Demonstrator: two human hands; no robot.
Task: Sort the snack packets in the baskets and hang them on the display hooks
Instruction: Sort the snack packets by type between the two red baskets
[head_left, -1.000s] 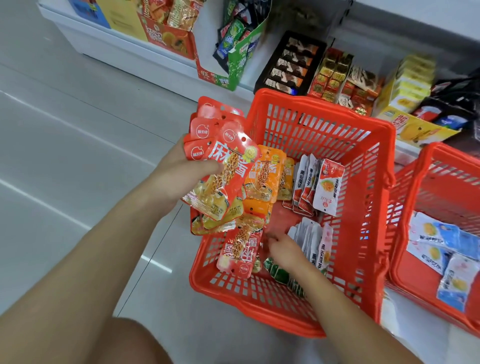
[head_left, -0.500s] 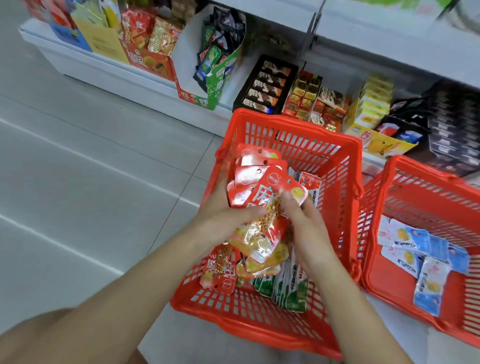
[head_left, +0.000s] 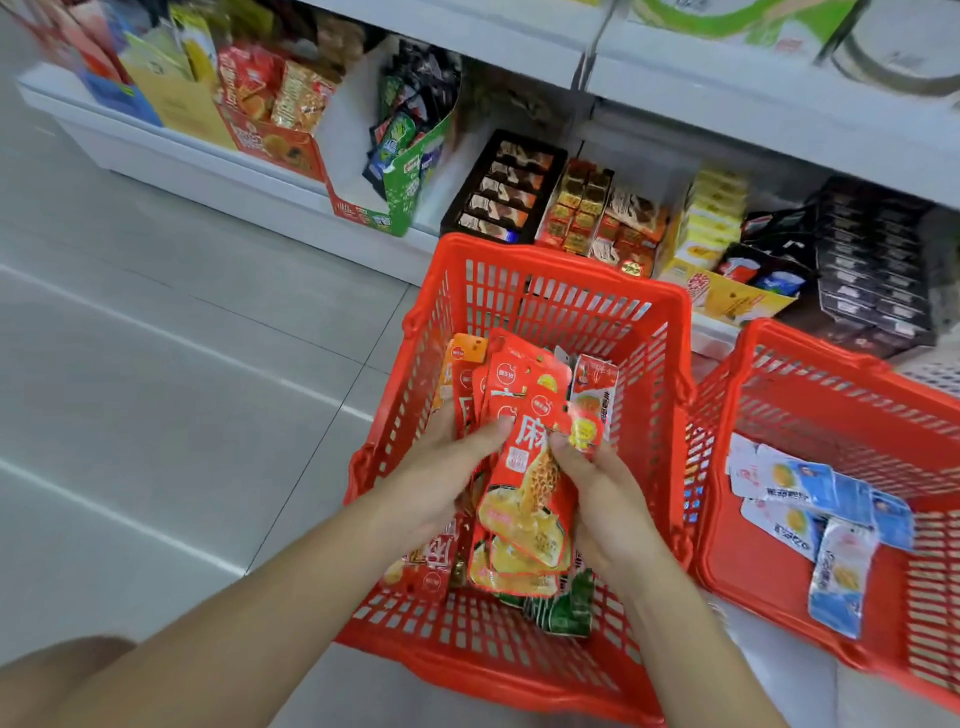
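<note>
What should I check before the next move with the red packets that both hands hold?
1. Grip: the left hand and the right hand both pinch the red packets: ok.
2. Top edges level: the packets fan out: not ok.
3. One kind only: an orange packet lies at the stack's left edge, in it or behind it: cannot tell.
4. Display hooks in sight: none visible: not ok.
5. Basket sorted out: green packets lie in the red basket under the hands: not ok.
</note>
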